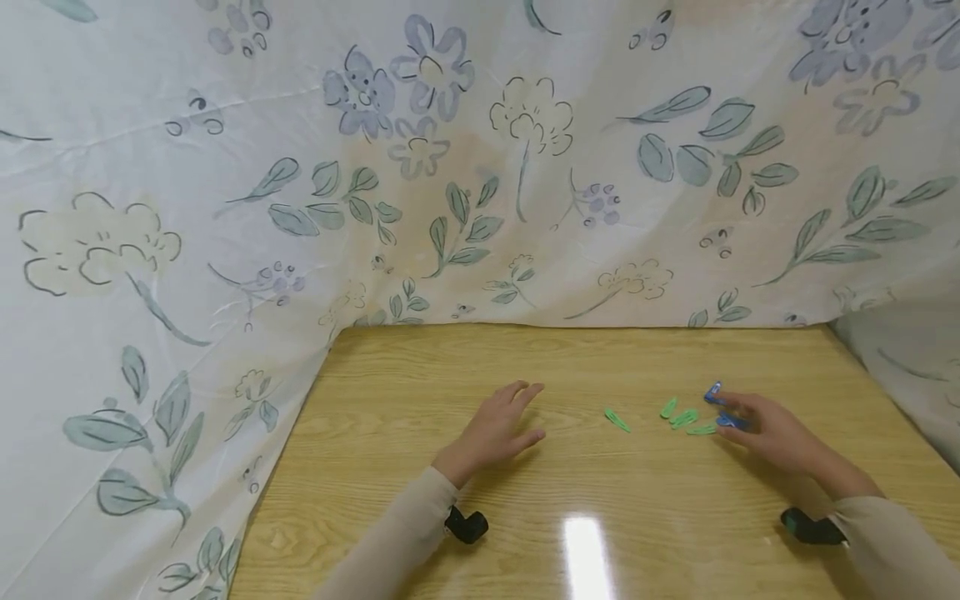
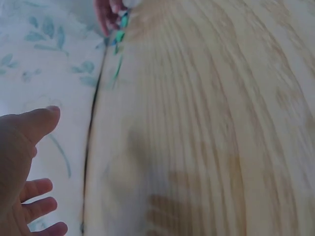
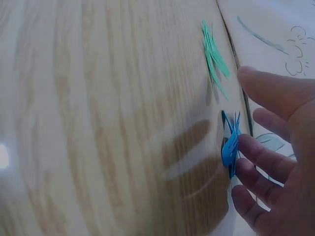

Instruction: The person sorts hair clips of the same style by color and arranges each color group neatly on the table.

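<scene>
My right hand (image 1: pixel 780 437) is over the right part of the table beside the blue hair clips (image 1: pixel 714 391), its fingers loosely bent and the thumb apart. In the right wrist view its fingertips lie close to the blue clips (image 3: pixel 230 147); whether they touch is hard to tell. Several green hair clips (image 1: pixel 684 418) lie just left of that hand. One more green clip (image 1: pixel 617 420) lies apart, toward the middle. My left hand (image 1: pixel 491 429) hovers left of the clips with fingers spread, holding nothing. The left wrist view shows its thumb and fingertips (image 2: pixel 39 209) apart.
The clips lie on a wood-grain table (image 1: pixel 450 367). A flowered cloth (image 1: pixel 480 167) hangs behind the table and along its left side. Black wrist cameras (image 1: pixel 467 527) are on both forearms. A bright light reflection shows on the near tabletop.
</scene>
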The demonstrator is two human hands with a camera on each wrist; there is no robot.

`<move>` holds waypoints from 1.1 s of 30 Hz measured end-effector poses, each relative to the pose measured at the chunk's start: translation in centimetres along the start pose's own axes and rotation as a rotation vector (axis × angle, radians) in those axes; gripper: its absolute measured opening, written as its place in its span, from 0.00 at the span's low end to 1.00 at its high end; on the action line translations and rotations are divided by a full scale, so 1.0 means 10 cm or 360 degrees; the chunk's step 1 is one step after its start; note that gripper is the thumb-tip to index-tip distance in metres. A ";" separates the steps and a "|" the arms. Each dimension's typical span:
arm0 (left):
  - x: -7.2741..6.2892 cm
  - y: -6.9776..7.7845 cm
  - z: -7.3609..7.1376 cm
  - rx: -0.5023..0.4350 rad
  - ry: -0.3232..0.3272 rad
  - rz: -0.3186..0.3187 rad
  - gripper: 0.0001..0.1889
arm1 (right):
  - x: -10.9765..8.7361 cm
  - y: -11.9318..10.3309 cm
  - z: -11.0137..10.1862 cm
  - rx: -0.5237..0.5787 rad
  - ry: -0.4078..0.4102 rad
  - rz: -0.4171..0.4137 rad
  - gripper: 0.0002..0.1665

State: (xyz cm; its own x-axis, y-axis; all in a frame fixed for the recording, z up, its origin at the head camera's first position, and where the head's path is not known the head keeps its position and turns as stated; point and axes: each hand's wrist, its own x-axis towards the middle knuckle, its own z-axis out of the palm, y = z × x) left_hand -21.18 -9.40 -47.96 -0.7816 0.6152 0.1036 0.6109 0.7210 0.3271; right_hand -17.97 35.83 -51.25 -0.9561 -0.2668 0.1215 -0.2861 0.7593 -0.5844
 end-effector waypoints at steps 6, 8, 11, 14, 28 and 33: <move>0.13 0.12 0.11 0.0001 -0.0056 0.0070 0.37 | -0.04 0.08 0.02 -0.0006 0.0083 -0.0018 0.27; 0.18 0.15 0.16 0.0001 -0.0069 0.0100 0.36 | -0.05 0.12 0.03 0.0050 0.0114 -0.0063 0.24; 0.24 0.16 0.26 -0.0010 -0.0098 0.0144 0.36 | -0.08 0.19 0.03 0.0165 0.0154 -0.0143 0.18; 0.31 0.18 0.34 -0.0044 -0.0140 0.0171 0.35 | -0.10 0.24 0.04 0.0275 0.0171 -0.0216 0.15; 0.57 0.30 0.45 -0.0148 -0.0277 0.0050 0.34 | -0.08 0.27 0.05 0.0331 0.0142 -0.0274 0.14; 0.67 0.32 0.50 -0.0231 -0.0258 0.0027 0.33 | -0.08 0.27 0.03 0.0340 0.0115 -0.0252 0.14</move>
State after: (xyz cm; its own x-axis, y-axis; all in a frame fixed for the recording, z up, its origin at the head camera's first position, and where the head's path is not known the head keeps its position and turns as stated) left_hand -23.80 -1.38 -50.92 -0.7333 0.6788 -0.0385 0.5901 0.6636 0.4598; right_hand -17.98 37.90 -53.20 -0.9046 -0.3237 0.2772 -0.4200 0.5669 -0.7087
